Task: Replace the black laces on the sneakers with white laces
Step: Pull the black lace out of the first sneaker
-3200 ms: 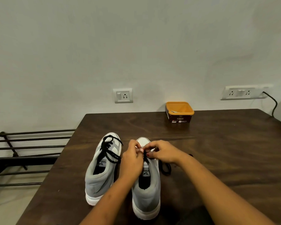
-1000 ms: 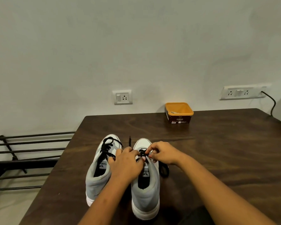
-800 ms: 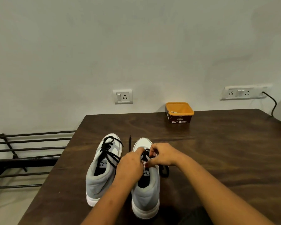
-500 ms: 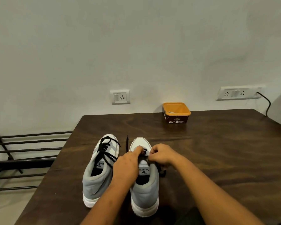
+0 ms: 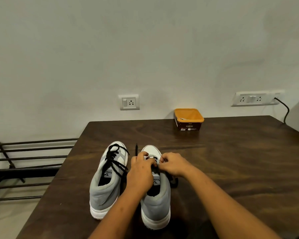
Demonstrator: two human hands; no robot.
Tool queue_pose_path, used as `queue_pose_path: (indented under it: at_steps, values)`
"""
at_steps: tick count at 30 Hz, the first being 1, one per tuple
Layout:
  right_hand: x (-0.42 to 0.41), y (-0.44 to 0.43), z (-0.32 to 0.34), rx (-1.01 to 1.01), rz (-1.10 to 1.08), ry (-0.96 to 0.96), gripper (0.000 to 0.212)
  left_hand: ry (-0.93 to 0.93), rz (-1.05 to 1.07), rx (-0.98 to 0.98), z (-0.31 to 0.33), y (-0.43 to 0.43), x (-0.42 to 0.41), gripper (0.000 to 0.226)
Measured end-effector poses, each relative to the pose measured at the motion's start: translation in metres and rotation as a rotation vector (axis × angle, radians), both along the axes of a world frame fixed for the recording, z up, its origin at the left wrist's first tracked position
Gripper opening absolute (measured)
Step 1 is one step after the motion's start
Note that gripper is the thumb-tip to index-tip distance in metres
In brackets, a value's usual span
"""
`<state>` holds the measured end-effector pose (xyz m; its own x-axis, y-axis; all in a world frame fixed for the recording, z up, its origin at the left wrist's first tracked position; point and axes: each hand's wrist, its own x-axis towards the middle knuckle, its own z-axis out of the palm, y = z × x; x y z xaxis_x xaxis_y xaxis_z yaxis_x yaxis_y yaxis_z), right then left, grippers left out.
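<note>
Surface of dark wood fills the lower frame, with two grey sneakers side by side on it, toes toward the wall. Both hands meet over the centre sneaker. The left hand and the right hand have their fingers curled, pinching its black lace just behind the white toe cap. One loose end lies between the two toes. The other sneaker, left of centre, carries a second black lace. An orange tub stands at the far edge of the surface, well apart; its contents are too small to tell.
</note>
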<state>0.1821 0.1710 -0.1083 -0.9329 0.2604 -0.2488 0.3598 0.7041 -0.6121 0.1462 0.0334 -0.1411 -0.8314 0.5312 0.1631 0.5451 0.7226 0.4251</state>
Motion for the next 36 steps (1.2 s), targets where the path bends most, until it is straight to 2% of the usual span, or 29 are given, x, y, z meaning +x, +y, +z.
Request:
queue_pose_path:
  at_steps: [1, 3, 6, 8, 11, 14, 16, 20, 24, 27, 30, 33, 35, 36]
  values:
    - [0.000, 0.000, 0.000, 0.005, -0.002, -0.004, 0.011, -0.066, -0.010, 0.069, -0.001, 0.002, -0.004, 0.032]
    - [0.000, -0.001, 0.001, 0.011, -0.017, -0.010, 0.013, -0.223, 0.041, 0.334, -0.004, 0.003, -0.010, 0.032]
    - [0.000, -0.001, 0.000, -0.012, -0.035, -0.015, 0.018, -0.515, 0.227, 0.739, -0.003, 0.002, -0.012, 0.051]
    - [0.001, -0.001, 0.000, -0.025, -0.043, -0.018, 0.018, -0.685, 0.274, 0.931, 0.000, 0.001, -0.009, 0.052]
    - [0.002, -0.002, 0.001, -0.024, -0.038, -0.029, 0.015, -0.735, 0.364, 1.022, 0.000, 0.000, -0.009, 0.039]
    - [0.003, -0.003, 0.004, -0.009, -0.027, -0.034, 0.014, -0.698, 0.460, 1.022, 0.002, 0.002, -0.008, 0.045]
    - [0.004, -0.004, 0.005, -0.016, -0.035, -0.039, 0.013, -0.790, 0.511, 1.032, 0.008, 0.002, -0.009, 0.050]
    - [0.005, -0.004, 0.008, 0.035, -0.047, -0.047, 0.014, -1.078, 0.410, 1.184, 0.028, -0.001, -0.008, 0.041]
    - [0.004, -0.003, 0.008, 0.098, -0.053, -0.049, 0.018, -1.122, 0.296, 1.381, 0.031, 0.004, 0.000, 0.036]
    - [0.005, 0.000, 0.008, 0.095, -0.076, -0.053, 0.020, -1.117, 0.176, 1.346, 0.025, 0.000, -0.002, 0.029]
    - [0.009, 0.003, 0.010, 0.087, -0.101, -0.049, 0.022, -1.077, 0.017, 1.181, 0.029, -0.011, -0.009, 0.030]
    - [0.011, 0.005, 0.010, 0.053, -0.112, -0.041, 0.021, -1.079, -0.052, 0.991, 0.046, -0.024, -0.013, 0.021]
    - [0.010, 0.004, 0.009, 0.037, -0.113, -0.030, 0.018, -0.960, -0.035, 0.758, 0.053, -0.030, -0.015, 0.012]
    - [0.010, 0.004, 0.008, 0.027, -0.107, -0.026, 0.016, -0.830, 0.020, 0.674, 0.052, -0.031, -0.016, 0.014]
